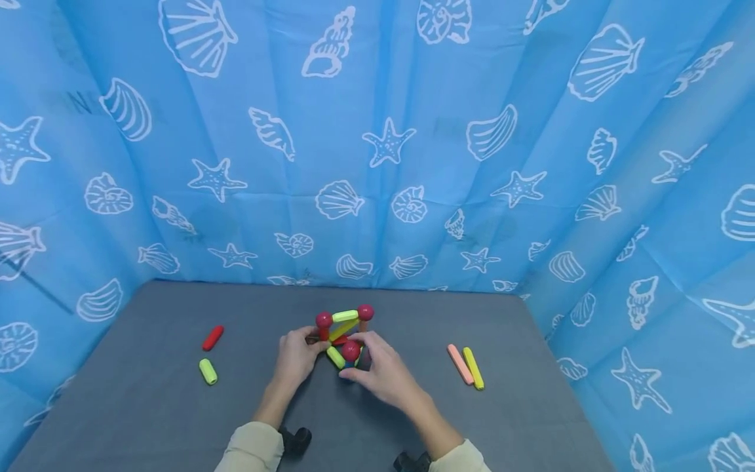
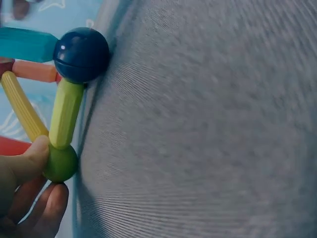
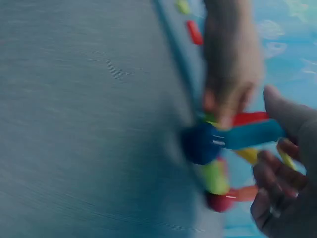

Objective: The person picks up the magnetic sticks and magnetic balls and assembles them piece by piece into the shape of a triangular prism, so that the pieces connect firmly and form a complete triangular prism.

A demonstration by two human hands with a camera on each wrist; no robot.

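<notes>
Coloured sticks and balls join into a frame on the grey table. My left hand (image 1: pixel 297 357) pinches a green ball (image 2: pixel 62 164) at its left base corner between thumb and fingers. From that ball a lime stick (image 2: pixel 66 114) runs to a navy ball (image 2: pixel 81 54). A teal stick (image 3: pixel 252 134) rises from the navy ball, and a red ball (image 1: pixel 350 351) tops that corner. My right hand (image 1: pixel 383 370) surrounds this corner with thumb and fingers spread; in the blurred right wrist view they look apart from the stick. Behind, two red balls (image 1: pixel 324 320) carry a light-green stick (image 1: pixel 345 316).
Left of the frame lie a red stick (image 1: pixel 213 337) and a lime stick (image 1: pixel 208 372). To the right, a salmon stick (image 1: pixel 460 364) and a yellow stick (image 1: pixel 473 368) lie side by side. A blue shell-patterned curtain (image 1: pixel 377 249) stands behind the table (image 1: pixel 177 419).
</notes>
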